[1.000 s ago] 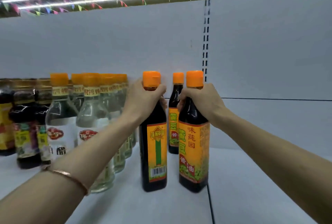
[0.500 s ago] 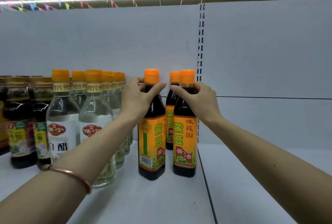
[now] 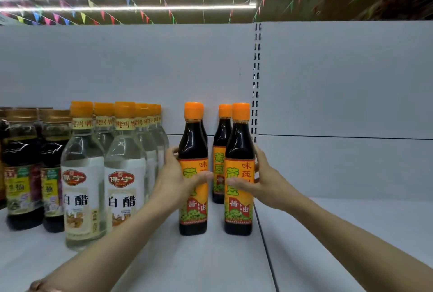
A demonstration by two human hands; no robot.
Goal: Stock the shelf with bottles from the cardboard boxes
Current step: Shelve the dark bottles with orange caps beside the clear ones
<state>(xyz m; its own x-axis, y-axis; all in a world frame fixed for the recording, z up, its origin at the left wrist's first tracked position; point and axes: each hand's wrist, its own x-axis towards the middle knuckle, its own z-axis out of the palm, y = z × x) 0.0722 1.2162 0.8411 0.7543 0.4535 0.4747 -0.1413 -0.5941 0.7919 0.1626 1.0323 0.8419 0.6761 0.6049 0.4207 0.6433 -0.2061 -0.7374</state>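
Hands have slid from the necks down to the labels: left hand [image 3: 178, 179] and right hand [image 3: 262, 181] each wrap a soy sauce bottle [image 3: 193, 198] [image 3: 239, 200] mid-frame. Both bottles now stand on the shelf [image 3: 210, 263] facing front, so this pair looks placed.

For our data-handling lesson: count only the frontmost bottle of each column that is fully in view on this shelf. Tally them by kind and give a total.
Dark glass bottles with gold caps and green labels: 2
Clear white-vinegar bottles with orange caps: 2
Dark soy sauce bottles with orange caps and orange labels: 2
Total: 6
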